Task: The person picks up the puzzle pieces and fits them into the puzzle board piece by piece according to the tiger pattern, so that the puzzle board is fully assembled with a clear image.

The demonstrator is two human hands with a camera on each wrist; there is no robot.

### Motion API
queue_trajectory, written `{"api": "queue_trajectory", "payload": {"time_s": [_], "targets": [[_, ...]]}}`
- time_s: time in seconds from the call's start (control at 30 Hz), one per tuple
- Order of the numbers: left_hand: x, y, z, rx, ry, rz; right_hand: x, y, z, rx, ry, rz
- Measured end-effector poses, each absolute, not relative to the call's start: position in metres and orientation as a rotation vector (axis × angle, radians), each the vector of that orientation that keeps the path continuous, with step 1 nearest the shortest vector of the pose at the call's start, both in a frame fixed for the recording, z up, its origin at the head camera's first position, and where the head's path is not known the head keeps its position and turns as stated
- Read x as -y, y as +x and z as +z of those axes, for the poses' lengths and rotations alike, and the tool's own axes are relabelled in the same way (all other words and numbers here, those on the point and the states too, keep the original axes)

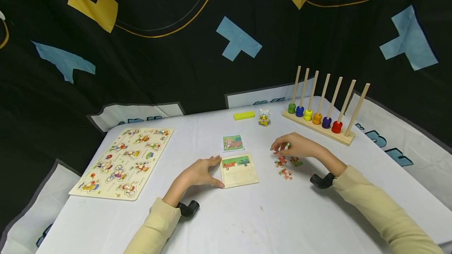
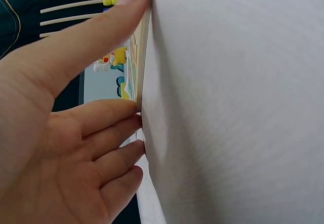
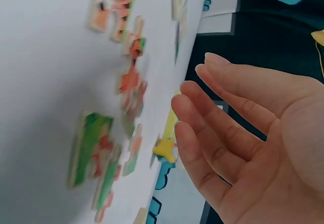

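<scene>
A small wooden jigsaw tray (image 1: 240,176) lies on the table, its upper strip filled with green and red puzzle pieces (image 1: 244,161). My left hand (image 1: 198,171) rests at the tray's left side, thumb at the near corner and fingers spread along the edge. To the right, my right hand (image 1: 297,145) hovers over several loose jigsaw pieces (image 1: 285,174), orange-red and green. In the right wrist view its fingers (image 3: 202,107) bend loosely, with nothing between them. Just behind the tray lies a picture card (image 1: 233,143) of an animal.
A large peg puzzle board (image 1: 132,154) covers the table's left. At the back stand a yellow block (image 1: 244,115) and a small figurine (image 1: 263,117). A wooden peg stand (image 1: 318,124) with coloured rings occupies the back right. Dark cloth (image 1: 159,69) hangs behind the table.
</scene>
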State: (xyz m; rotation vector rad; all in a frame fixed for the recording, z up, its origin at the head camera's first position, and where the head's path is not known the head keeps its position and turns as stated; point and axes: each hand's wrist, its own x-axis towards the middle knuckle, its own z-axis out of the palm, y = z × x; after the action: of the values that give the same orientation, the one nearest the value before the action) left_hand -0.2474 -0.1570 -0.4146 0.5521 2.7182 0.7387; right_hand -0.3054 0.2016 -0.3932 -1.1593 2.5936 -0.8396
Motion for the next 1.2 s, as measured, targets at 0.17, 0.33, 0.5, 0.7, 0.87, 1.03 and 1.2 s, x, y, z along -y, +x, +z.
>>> {"api": "queue_trajectory", "payload": {"time_s": [0.17, 0.33, 0.5, 0.7, 0.87, 1.03, 1.2], "targets": [[0.157, -0.246, -0.415, -2.719, 0.546, 0.728, -0.205, -0.294, -0.400, -2.544, -1.171, -0.848], [0.156, -0.247, -0.414, -2.722, 0.552, 0.730, -0.208, -0.276, -0.400, -2.541, -1.165, -0.836], [0.157, -0.248, -0.413, -2.733, 0.550, 0.733, -0.211, -0.259, -0.400, -2.572, -1.135, -0.812], [0.156, -0.247, -0.413, -2.723, 0.553, 0.747, -0.209, -0.247, -0.410, -2.693, -1.036, -0.757], [0.156, -0.246, -0.413, -2.724, 0.549, 0.750, -0.205, -0.240, -0.414, -2.757, -1.009, -0.771], [0.157, -0.247, -0.415, -2.721, 0.548, 0.756, -0.207, -0.240, -0.416, -2.733, -1.072, -0.789], [0.157, -0.248, -0.416, -2.725, 0.554, 0.754, -0.212, -0.240, -0.418, -2.700, -1.151, -0.831]]}}
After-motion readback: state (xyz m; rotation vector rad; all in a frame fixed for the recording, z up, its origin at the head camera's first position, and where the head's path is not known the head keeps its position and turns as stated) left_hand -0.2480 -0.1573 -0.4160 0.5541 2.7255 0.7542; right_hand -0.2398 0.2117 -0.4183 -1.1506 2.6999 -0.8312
